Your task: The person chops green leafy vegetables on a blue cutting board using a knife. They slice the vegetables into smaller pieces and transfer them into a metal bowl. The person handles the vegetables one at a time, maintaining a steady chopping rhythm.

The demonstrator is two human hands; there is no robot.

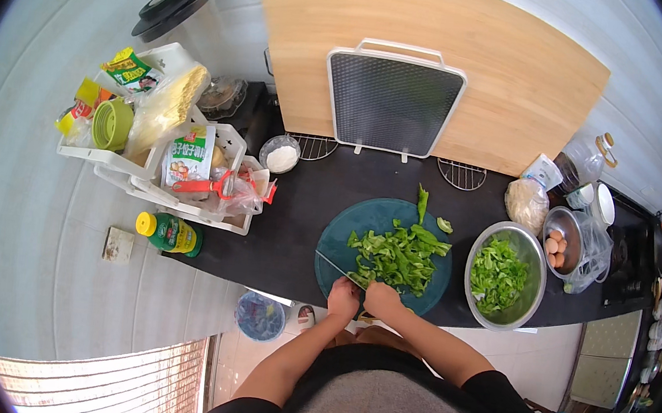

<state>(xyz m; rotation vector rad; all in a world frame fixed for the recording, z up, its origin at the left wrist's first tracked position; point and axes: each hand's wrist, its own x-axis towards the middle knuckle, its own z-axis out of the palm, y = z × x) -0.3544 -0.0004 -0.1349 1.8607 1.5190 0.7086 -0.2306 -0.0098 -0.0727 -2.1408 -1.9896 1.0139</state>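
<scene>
A round teal cutting board (336, 231) lies near the counter's front edge, with a heap of chopped green peppers (398, 254) on it. One long green pepper (421, 204) rests at the board's far edge. My right hand (384, 299) is closed round the handle of a kitchen knife (333, 265), whose blade points up and left across the near edge of the board. Close beside it on the left, my left hand (344, 298) has curled fingers against the near side of the blade. Whatever the left fingers hold is hidden.
At right stand a steel bowl (536, 288) of cut greens and a smaller bowl with brown eggs (556, 248). White baskets (229, 143) of packets and a green bottle (175, 235) are at left. A bowl of white powder (280, 157) sits behind; boards (506, 72) lean on the wall.
</scene>
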